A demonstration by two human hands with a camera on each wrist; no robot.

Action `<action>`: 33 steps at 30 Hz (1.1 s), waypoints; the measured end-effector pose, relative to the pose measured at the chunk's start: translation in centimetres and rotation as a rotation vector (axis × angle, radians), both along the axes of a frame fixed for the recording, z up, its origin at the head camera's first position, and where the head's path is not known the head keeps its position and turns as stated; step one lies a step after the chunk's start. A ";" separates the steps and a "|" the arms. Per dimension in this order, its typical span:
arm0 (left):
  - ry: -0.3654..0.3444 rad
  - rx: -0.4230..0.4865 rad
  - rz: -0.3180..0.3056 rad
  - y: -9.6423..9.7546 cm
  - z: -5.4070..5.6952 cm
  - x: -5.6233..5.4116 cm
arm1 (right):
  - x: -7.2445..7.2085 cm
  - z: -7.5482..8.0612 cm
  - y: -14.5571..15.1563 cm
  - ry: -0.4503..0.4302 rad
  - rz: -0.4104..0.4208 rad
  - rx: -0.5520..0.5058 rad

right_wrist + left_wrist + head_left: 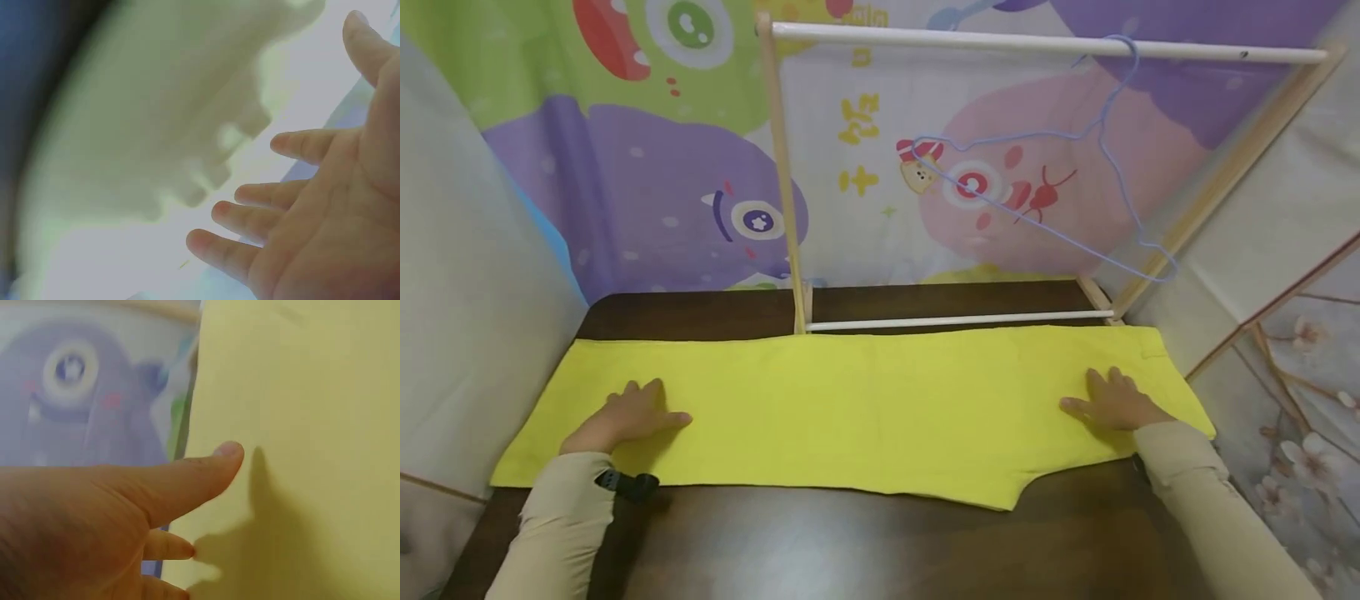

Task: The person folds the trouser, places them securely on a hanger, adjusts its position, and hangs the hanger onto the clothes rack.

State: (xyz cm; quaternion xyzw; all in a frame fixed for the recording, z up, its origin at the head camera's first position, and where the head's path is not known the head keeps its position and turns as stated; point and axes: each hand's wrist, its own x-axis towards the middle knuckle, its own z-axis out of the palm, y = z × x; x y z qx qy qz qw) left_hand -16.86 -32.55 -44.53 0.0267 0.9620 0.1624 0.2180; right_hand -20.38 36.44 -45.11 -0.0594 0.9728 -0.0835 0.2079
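Head view shows us a dark desk [820,546], a rack [1037,44] at its back, and yellow trousers [850,408] before it, presumably laid lengthwise to keep them flat. We see a hanger [1102,123] on the rack; left hand [634,412] and right hand [1112,402] spread over opposite ends, gripping nothing.

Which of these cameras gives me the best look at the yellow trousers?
The head view: it shows the yellow trousers lying flat, from one end to the other. The left wrist view shows only a plain stretch of them, and the right wrist view only a pale, washed-out patch.
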 end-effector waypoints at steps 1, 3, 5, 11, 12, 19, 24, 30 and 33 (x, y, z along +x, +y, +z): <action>0.004 0.009 -0.013 1.2 0.2 -0.3 | -0.5 0.2 -1.6 0.005 0.015 -0.012; 0.017 0.017 -0.039 3.9 0.5 -1.0 | -1.5 0.6 -5.2 0.021 0.062 -0.027; 0.045 0.014 -0.075 7.0 0.8 -1.6 | -2.4 0.7 -8.9 0.035 0.124 -0.046; 0.144 -0.013 -0.251 15.5 0.8 -3.0 | -3.4 0.1 -19.9 0.052 0.391 -0.057; 0.153 -0.015 -0.280 16.5 0.5 -3.1 | -3.4 -0.1 -21.4 0.055 0.432 -0.052; 0.128 -0.062 -0.323 19.0 -1.2 -4.1 | -3.2 -1.2 -26.8 0.035 0.540 0.062; 0.087 -0.032 -0.248 17.6 -1.3 -4.7 | -4.3 -1.6 -25.7 0.009 0.455 0.095; 0.013 -0.003 -0.186 13.6 -1.4 -5.2 | -5.6 -1.5 -19.7 -0.040 0.309 0.057; -0.021 -0.005 -0.164 11.0 -1.4 -5.4 | -5.9 -1.4 -15.6 -0.041 0.250 0.027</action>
